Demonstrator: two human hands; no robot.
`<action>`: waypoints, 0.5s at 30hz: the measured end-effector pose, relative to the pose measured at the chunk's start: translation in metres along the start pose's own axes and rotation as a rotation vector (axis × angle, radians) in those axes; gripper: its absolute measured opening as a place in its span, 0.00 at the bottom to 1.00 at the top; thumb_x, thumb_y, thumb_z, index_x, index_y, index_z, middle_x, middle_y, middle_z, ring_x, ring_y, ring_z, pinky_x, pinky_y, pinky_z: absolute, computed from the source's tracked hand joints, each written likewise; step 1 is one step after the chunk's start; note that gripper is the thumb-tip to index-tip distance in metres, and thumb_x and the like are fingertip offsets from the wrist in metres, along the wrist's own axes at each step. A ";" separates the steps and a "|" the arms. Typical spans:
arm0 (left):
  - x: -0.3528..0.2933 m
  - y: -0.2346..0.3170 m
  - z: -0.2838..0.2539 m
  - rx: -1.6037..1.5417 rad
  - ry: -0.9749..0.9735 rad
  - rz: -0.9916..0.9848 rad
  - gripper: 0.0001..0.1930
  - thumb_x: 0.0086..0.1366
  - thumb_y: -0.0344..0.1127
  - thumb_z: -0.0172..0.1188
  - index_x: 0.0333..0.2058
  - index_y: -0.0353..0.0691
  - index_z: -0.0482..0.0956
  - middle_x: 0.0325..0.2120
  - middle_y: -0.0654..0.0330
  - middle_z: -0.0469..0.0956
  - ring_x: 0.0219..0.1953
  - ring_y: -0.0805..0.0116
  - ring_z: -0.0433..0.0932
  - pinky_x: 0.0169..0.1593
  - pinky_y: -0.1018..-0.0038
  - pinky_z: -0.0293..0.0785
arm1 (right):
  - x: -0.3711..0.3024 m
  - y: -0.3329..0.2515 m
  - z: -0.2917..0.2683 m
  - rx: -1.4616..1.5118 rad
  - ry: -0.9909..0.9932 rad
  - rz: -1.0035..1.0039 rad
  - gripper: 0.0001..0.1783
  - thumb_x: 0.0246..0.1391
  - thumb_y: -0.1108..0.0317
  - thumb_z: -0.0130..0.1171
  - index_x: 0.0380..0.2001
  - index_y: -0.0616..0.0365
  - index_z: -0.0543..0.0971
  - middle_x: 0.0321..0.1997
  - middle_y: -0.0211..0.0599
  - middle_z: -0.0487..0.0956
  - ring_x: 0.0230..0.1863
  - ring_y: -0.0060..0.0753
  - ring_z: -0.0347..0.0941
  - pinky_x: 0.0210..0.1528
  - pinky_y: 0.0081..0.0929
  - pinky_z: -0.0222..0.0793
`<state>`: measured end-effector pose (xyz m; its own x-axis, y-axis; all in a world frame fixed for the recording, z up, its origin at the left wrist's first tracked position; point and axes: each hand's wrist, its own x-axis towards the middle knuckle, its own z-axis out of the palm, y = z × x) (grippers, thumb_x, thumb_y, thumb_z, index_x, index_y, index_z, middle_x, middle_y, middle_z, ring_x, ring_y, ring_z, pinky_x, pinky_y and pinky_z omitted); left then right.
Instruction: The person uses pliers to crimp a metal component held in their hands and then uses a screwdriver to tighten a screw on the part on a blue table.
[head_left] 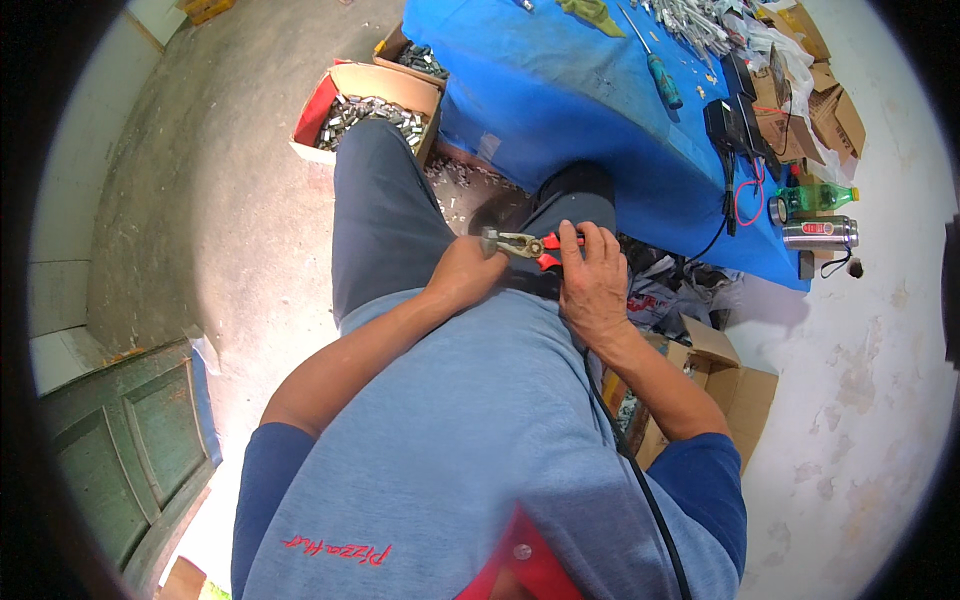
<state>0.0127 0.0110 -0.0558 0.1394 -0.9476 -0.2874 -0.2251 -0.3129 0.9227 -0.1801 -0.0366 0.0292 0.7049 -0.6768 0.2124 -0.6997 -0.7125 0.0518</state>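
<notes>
Over my lap, my left hand (468,272) is closed around a small grey metal piece (489,241), whose end shows above the fingers. My right hand (597,280) grips the red handles of a pair of pliers (549,242). The pliers point left, and their metal jaws meet or nearly meet the metal piece; I cannot tell whether they bite on it. Both hands are close together, just in front of my shirt.
A blue-covered table (560,90) stands ahead, bearing a screwdriver (662,80), black adapters (728,125) and a heap of metal parts. Beyond my left knee is a cardboard box (385,85) of small metal pieces. An open carton (745,400) sits by my right arm. A black cable (640,475) crosses my shirt.
</notes>
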 end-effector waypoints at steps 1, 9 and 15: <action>-0.001 0.002 -0.001 0.047 0.000 -0.011 0.16 0.61 0.39 0.57 0.28 0.27 0.79 0.19 0.46 0.77 0.23 0.60 0.76 0.32 0.59 0.71 | 0.000 0.001 -0.001 -0.025 0.009 -0.015 0.31 0.46 0.72 0.59 0.58 0.61 0.71 0.55 0.45 0.70 0.57 0.47 0.66 0.49 0.38 0.65; -0.003 0.014 0.003 0.331 -0.014 -0.043 0.18 0.60 0.43 0.57 0.27 0.29 0.80 0.24 0.36 0.78 0.31 0.38 0.80 0.37 0.50 0.73 | 0.003 0.010 -0.018 -0.088 -0.031 -0.060 0.27 0.48 0.70 0.55 0.54 0.62 0.72 0.48 0.43 0.71 0.52 0.44 0.68 0.44 0.37 0.64; -0.001 0.020 0.004 0.424 -0.070 -0.047 0.19 0.59 0.44 0.58 0.27 0.28 0.81 0.26 0.35 0.79 0.34 0.37 0.81 0.41 0.50 0.75 | 0.007 0.011 -0.027 -0.121 -0.065 -0.082 0.22 0.46 0.70 0.55 0.48 0.61 0.73 0.41 0.40 0.71 0.45 0.41 0.69 0.40 0.34 0.64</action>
<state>0.0043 0.0058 -0.0380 0.0963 -0.9293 -0.3565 -0.5983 -0.3403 0.7254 -0.1856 -0.0444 0.0573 0.7632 -0.6309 0.1394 -0.6460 -0.7407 0.1845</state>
